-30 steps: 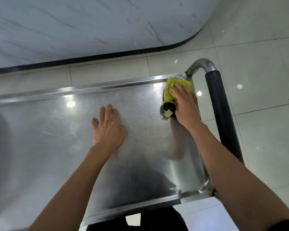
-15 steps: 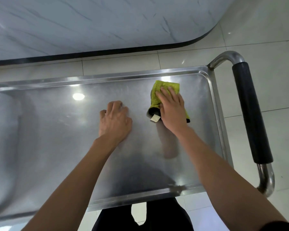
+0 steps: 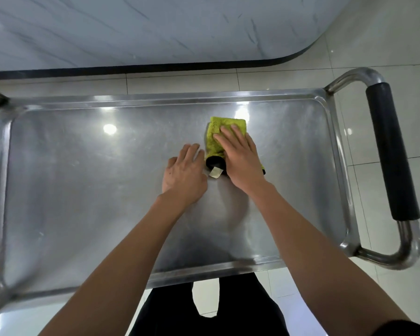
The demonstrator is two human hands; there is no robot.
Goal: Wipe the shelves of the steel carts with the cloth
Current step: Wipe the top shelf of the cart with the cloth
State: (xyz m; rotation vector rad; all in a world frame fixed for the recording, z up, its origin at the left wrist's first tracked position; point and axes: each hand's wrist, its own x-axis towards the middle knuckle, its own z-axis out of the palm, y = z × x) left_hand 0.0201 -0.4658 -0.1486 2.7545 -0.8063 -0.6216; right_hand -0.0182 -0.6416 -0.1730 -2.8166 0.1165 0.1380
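Observation:
The steel cart's top shelf point(image 3: 87, 190) fills most of the view, shiny and scuffed, with a raised rim. A yellow-green cloth point(image 3: 216, 132) with a black cuff and a white tag lies right of the shelf's middle. My right hand point(image 3: 240, 161) presses flat on the cloth, fingers straight and pointing away from me. My left hand point(image 3: 184, 175) rests on the bare steel just left of the cloth, fingers loosely bent, its fingertips close to the cloth's black cuff.
The cart's push handle point(image 3: 393, 151), black grip on a steel tube, sticks out at the right. A grey marble-patterned counter base point(image 3: 155, 27) runs along the far side. Pale floor tiles point(image 3: 398, 40) surround the cart. My dark trousers point(image 3: 240, 309) show below the near rim.
My right hand has slid the cloth from the far right corner toward the shelf's middle. My left hand now lies beside the cloth. The view has shifted, showing the whole cart top.

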